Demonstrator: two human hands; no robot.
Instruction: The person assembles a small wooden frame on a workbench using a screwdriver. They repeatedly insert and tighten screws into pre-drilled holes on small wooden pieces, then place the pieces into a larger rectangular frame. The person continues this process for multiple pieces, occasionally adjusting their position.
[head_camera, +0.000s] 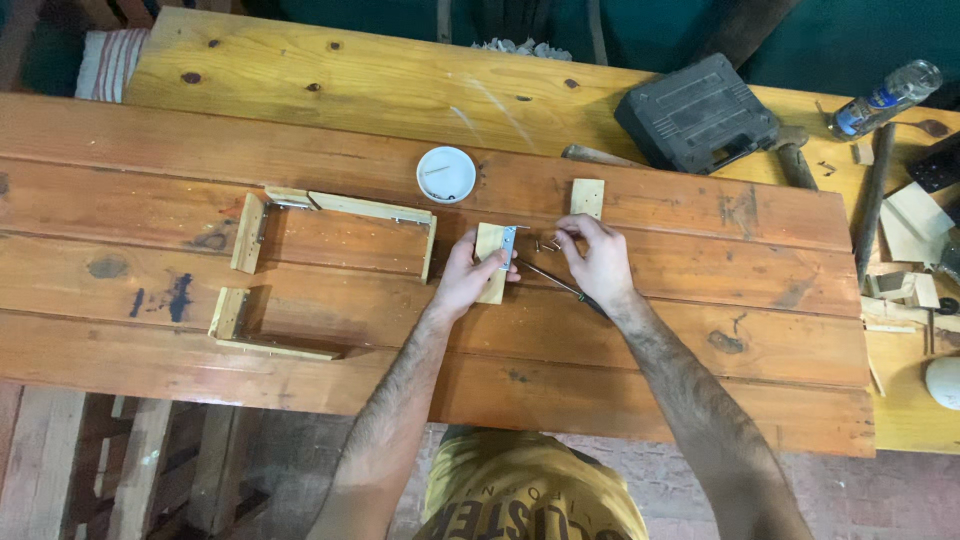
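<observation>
Left hand (466, 278) grips a small wooden block (489, 262), fingers wrapped round its near end, thumb pressing a small metal bracket (509, 246) flat against the block's right edge. Block lies on the reddish plank tabletop (650, 330), roughly centre.

Right hand (600, 262) sits just right of the block, fingertips pinched narrow over a few small screws (547, 244) lying on the planks; whether one is actually held cannot be told. A thin screwdriver (552, 280) lies under this hand, shaft pointing toward the block.

A second wooden block (587, 197) stands just beyond the right hand. White round dish (446, 174) farther left. Hinged wooden strip assemblies (340, 220) lie left of the hands. Dark plastic tool case (697, 113), hammer (790, 150) and plastic bottle (885, 98) rest on the lighter bench top, far right.
</observation>
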